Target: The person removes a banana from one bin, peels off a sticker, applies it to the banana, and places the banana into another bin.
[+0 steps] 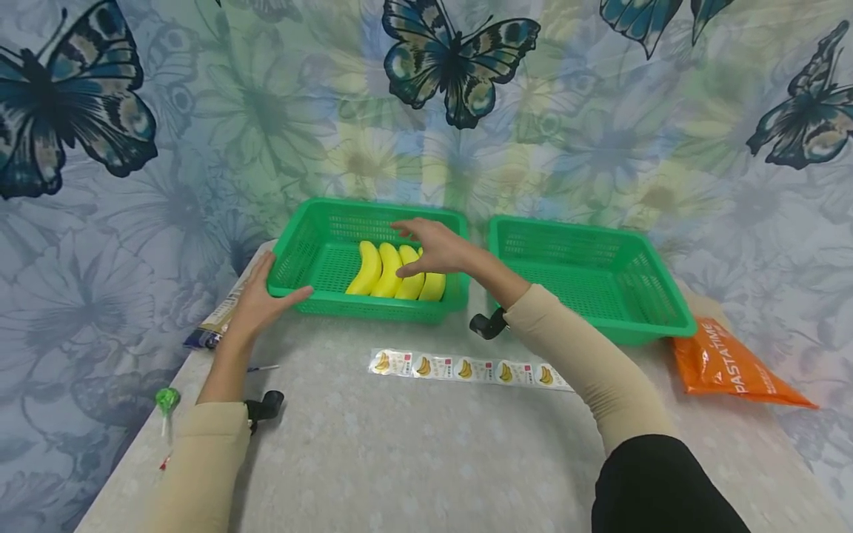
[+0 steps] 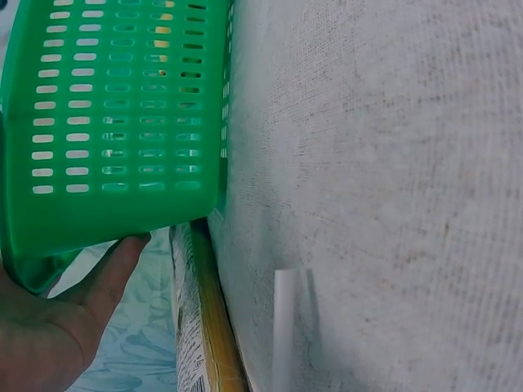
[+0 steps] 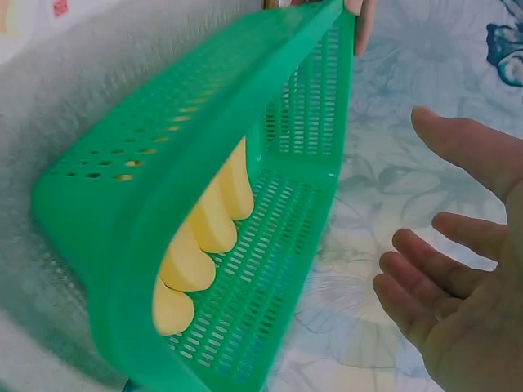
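Note:
Several yellow bananas [image 1: 389,270] [image 3: 204,229] lie side by side in the left green basket [image 1: 373,307] [image 2: 114,98] [image 3: 204,106]. My left hand [image 1: 256,303] [image 2: 49,327] rests against that basket's front left corner. Its thumb lies along the front wall and its straight fingers run up the left side. My right hand [image 1: 436,248] [image 3: 466,302] hovers just above the bananas with its fingers relaxed and spread; it holds nothing. A second green basket [image 1: 656,333] stands to the right with nothing in it.
A strip of banana stickers [image 1: 466,368] lies on the grey table [image 1: 426,459] in front of the baskets. An orange PASTATIME pack [image 1: 726,363] sits at the right. A printed packet [image 1: 213,326], a white stick [image 1: 263,368] and a green lollipop [image 1: 166,403] lie by the left edge.

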Demonstrator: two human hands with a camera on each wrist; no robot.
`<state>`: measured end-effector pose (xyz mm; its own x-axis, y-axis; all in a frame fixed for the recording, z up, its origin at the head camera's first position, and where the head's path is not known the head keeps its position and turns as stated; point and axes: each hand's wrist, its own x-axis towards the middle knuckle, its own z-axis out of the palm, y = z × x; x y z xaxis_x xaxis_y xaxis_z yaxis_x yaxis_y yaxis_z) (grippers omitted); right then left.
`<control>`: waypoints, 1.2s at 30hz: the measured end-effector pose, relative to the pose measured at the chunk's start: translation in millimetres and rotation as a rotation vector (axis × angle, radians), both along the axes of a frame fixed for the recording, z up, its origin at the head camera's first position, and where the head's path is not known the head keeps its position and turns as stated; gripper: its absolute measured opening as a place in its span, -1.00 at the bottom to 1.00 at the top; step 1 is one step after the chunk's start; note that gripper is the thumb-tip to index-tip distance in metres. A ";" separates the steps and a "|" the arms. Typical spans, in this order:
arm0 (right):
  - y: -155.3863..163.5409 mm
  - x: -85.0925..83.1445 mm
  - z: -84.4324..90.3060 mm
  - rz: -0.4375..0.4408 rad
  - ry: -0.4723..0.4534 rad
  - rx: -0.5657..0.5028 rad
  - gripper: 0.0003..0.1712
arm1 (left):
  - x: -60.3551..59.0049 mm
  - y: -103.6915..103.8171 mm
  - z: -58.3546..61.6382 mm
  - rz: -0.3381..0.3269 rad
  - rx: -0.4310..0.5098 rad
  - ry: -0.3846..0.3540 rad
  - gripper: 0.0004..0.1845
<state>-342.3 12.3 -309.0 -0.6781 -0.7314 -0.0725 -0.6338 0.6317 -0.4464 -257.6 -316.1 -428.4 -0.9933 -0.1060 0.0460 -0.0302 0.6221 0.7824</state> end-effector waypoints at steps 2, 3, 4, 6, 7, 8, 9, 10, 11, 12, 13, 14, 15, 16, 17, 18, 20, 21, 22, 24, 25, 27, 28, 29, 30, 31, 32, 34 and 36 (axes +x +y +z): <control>-6.5 -7.6 -2.3 -0.001 -0.026 0.012 -0.02 | 0.6 -0.4 -0.6 0.000 0.000 0.003 0.19; -9.6 -11.2 -3.3 -0.003 -0.038 0.017 -0.03 | 1.0 -0.6 -0.7 0.000 -0.001 0.003 0.19; -12.8 -14.8 -4.2 -0.004 -0.045 0.024 -0.04 | 1.3 -0.9 -0.9 0.002 -0.002 0.003 0.19; -18.9 -22.3 -6.0 -0.012 -0.051 0.040 -0.06 | 1.7 -1.0 -0.8 0.004 0.003 -0.001 0.19; -22.1 -26.5 -7.0 -0.017 -0.051 0.048 -0.07 | 1.6 -1.1 -0.9 0.007 0.005 -0.002 0.19; -25.4 -30.8 -8.1 -0.021 -0.051 0.058 -0.08 | 1.3 -1.1 -0.8 0.010 0.004 -0.004 0.19; -28.7 -34.6 -8.8 -0.026 -0.049 0.066 -0.09 | 1.1 -1.1 -0.7 0.012 0.004 -0.006 0.19; -32.2 -38.5 -9.7 -0.030 -0.046 0.073 -0.09 | 0.9 -0.9 -0.5 0.014 0.007 -0.010 0.20; -35.8 -42.8 -11.0 -0.031 -0.042 0.083 -0.10 | 0.8 -0.7 -0.2 0.014 0.009 -0.014 0.20; -39.7 -46.3 -12.3 -0.032 -0.040 0.088 -0.10 | 0.7 -0.8 0.0 0.015 0.008 -0.016 0.20; -44.1 -49.4 -13.8 -0.030 -0.042 0.088 -0.11 | 0.7 -1.1 0.1 0.017 0.009 -0.019 0.20; -48.8 -51.9 -15.3 -0.025 -0.044 0.086 -0.11 | 1.1 -1.5 0.3 0.019 0.011 -0.023 0.20; -53.8 -54.4 -17.7 -0.020 -0.044 0.083 -0.11 | 1.7 -2.1 0.6 0.020 0.015 -0.026 0.19; -59.1 -56.8 -20.3 -0.014 -0.046 0.080 -0.12 | 2.5 -2.9 0.8 0.020 0.017 -0.028 0.19; -64.3 -58.2 -22.6 -0.007 -0.051 0.079 -0.12 | 3.0 -3.7 0.9 0.021 0.018 -0.029 0.19; -69.1 -58.4 -24.3 -0.003 -0.059 0.074 -0.12 | 3.7 -4.7 0.8 0.022 0.019 -0.029 0.19; -77.9 -60.5 -29.0 0.003 -0.066 0.081 -0.13 | 5.4 -5.9 0.4 0.019 0.023 -0.026 0.19; -81.3 -61.8 -31.0 0.005 -0.068 0.087 -0.13 | 6.0 -6.2 -0.1 0.016 0.025 -0.025 0.19; -84.0 -63.1 -32.9 0.005 -0.073 0.091 -0.13 | 6.4 -6.3 -0.8 0.016 0.026 -0.025 0.19; -87.1 -67.4 -37.4 0.002 -0.078 0.101 -0.13 | 7.4 -5.3 -2.2 0.014 0.029 -0.028 0.18; -88.0 -70.6 -40.2 -0.003 -0.075 0.112 -0.13 | 7.8 -4.2 -2.9 0.013 0.028 -0.030 0.18; -87.9 -76.6 -44.8 -0.013 -0.077 0.124 -0.14 | 7.5 -2.0 -3.9 0.015 0.023 -0.030 0.17; -87.4 -79.4 -46.9 -0.020 -0.080 0.125 -0.14 | 7.2 -1.0 -4.3 0.017 0.020 -0.028 0.17; -86.7 -82.1 -48.6 -0.029 -0.082 0.128 -0.14 | 7.0 0.1 -4.3 0.019 0.018 -0.026 0.16; -86.0 -84.8 -50.1 -0.037 -0.085 0.130 -0.14 | 6.6 1.0 -4.2 0.020 0.015 -0.025 0.16; -85.5 -87.4 -51.2 -0.044 -0.089 0.129 -0.14 | 6.1 1.6 -3.7 0.021 0.016 -0.022 0.16; -85.2 -89.6 -52.0 -0.050 -0.094 0.123 -0.13 | 5.6 1.8 -3.1 0.022 0.017 -0.020 0.16; -86.4 -94.7 -53.7 -0.061 -0.104 0.116 -0.13 | 5.0 1.7 -1.3 0.021 0.019 -0.015 0.17; -90.4 -99.8 -55.7 -0.064 -0.110 0.123 -0.13 | 4.8 0.6 1.1 0.022 0.024 -0.014 0.17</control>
<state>-442.0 -78.1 -364.7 -0.7063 -0.6679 -0.2346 -0.5420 0.7233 -0.4278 -252.8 -315.5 -427.3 -0.9912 -0.1291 0.0295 -0.0547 0.6020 0.7966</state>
